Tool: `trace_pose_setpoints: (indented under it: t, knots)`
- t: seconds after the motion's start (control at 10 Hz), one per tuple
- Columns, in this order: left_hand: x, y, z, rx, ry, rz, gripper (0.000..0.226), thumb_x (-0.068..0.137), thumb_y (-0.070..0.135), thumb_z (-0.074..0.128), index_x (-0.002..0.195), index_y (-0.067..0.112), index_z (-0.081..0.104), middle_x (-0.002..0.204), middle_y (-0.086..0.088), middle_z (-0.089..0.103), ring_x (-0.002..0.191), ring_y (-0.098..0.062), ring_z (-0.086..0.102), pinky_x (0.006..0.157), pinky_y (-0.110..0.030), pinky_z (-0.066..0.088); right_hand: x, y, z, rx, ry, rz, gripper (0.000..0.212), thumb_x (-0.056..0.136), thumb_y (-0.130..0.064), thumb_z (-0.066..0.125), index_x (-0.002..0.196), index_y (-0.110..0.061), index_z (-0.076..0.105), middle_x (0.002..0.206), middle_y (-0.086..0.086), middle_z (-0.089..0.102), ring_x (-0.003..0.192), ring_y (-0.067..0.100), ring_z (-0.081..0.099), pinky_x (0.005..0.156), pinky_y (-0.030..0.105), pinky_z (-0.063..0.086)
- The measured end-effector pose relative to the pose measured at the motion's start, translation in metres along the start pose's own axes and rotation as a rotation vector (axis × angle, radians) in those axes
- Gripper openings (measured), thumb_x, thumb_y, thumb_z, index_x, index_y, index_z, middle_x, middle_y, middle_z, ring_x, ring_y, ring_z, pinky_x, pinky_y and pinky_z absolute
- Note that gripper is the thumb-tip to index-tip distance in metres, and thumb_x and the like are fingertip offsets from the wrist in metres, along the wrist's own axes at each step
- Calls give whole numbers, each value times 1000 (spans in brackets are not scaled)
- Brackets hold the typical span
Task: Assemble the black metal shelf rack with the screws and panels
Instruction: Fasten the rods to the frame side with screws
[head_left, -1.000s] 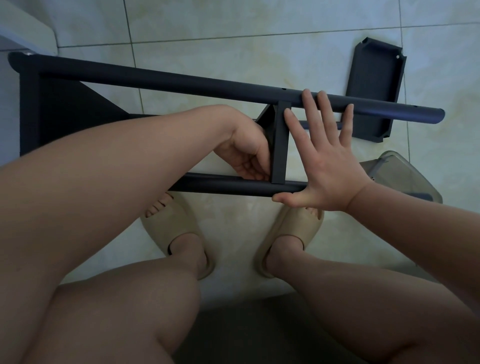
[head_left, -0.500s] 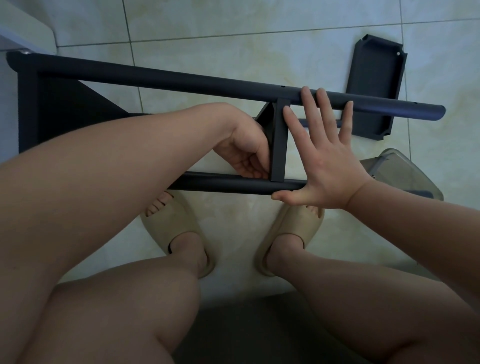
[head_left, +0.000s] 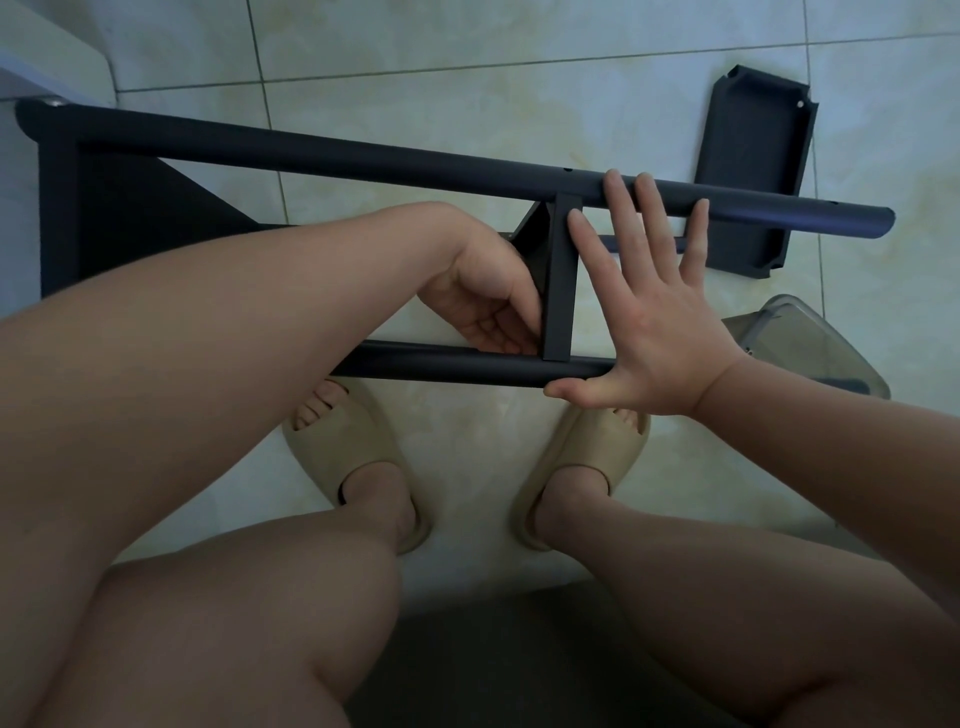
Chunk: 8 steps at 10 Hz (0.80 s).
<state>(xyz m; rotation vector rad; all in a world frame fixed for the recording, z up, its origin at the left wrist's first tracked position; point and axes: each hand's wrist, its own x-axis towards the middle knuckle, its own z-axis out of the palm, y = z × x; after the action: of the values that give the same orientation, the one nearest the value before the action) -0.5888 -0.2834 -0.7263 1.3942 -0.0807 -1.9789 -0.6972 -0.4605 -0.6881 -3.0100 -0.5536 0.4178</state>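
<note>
Rack frame (head_left: 363, 166) lies on its side over the tiled floor (head_left: 467, 98), just beyond the beige slippers (head_left: 337, 452). A short shelf panel (head_left: 561, 280) stands edge-on between its upper and lower tubes. I see the right grip (head_left: 644, 332) spread flat just right of that panel, fingertips (head_left: 618, 192) on the upper tube and thumb along the lower. The left grip (head_left: 483, 306) is curled against the panel's left face; whether it pinches anything I cannot tell. A loose panel (head_left: 753, 176) lies on the floor beyond the frame, with a clear container (head_left: 810, 343) to the right.
</note>
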Motion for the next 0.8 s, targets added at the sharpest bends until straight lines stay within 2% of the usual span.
trace_pose_setpoints:
  t: [0.2, 0.4, 0.6, 0.7, 0.8]
  knots:
    - [3, 4, 4, 31, 43, 25, 21, 91, -3, 60, 85, 10, 75, 83, -6, 73, 73, -14, 70, 69, -24, 59, -1, 1, 2, -7, 3, -1, 131, 70, -95, 41, 162, -8, 11, 166, 28, 1, 153, 50, -2, 114, 78, -2]
    - [2, 2, 6, 9, 32, 66, 20, 91, -8, 55, 94, 5, 71, 87, -9, 72, 75, -16, 71, 68, -24, 59, 0, 2, 3, -4, 14, -4, 131, 70, -95, 43, 163, -9, 10, 167, 28, 2, 154, 49, -2, 114, 78, -2]
    - [2, -4, 7, -33, 25, 128, 24, 92, -10, 54, 101, 6, 70, 93, -9, 74, 85, -18, 73, 73, -26, 59, 0, 1, 3, -5, 14, -2, 131, 69, -94, 46, 163, -9, 10, 167, 28, 1, 154, 49, -2, 114, 77, -2]
    - [0, -4, 3, -5, -4, 106, 21, 93, -4, 57, 106, 8, 70, 98, -7, 76, 90, -18, 74, 73, -25, 58, 0, 1, 3, -2, 14, -3, 131, 69, -94, 45, 162, -9, 10, 167, 28, 1, 154, 49, -2, 114, 77, -3]
    - [-5, -2, -5, 113, -32, 8, 19, 95, 17, 62, 112, 15, 71, 110, -3, 75, 102, -16, 72, 87, -30, 55, 0, 2, 2, -7, 9, -1, 131, 70, -95, 43, 162, -9, 9, 167, 28, 1, 154, 49, -3, 114, 78, -2]
